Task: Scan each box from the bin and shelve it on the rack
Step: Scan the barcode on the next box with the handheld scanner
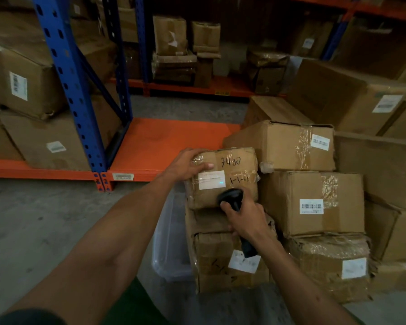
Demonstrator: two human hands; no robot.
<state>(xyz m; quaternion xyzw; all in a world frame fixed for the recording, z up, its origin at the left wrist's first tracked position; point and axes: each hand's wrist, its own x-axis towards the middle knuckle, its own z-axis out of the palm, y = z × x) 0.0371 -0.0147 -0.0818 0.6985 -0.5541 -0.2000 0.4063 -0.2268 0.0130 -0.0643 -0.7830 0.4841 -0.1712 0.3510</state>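
The box being scanned (222, 178) sits on top of a stack of taped cartons that rises out of a translucent plastic bin (169, 249) on the concrete floor, just in front of the rack. The left hand (189, 165) rests over its upper left corner, fingers curled round the top edge so the grip is closed on the carton and steadies it. The right hand (244, 215) is clenched round the handle of a black barcode scanner (231, 198), whose head points at the white label (211, 180) on the box's near face; a small bluish glow on the label looks like the scan beam, though the blur leaves that uncertain. The carton is stiff cardboard wrapped in glossy tape, slightly crumpled at the corners, so it will probably hold its shape but may slip under the fingers on the taped patches. Its weight cannot be judged. Taking it by two opposite edges, or from underneath, seems safer than pinching one corner. The bare orange shelf (164, 144) of the rack lies close by to the left.
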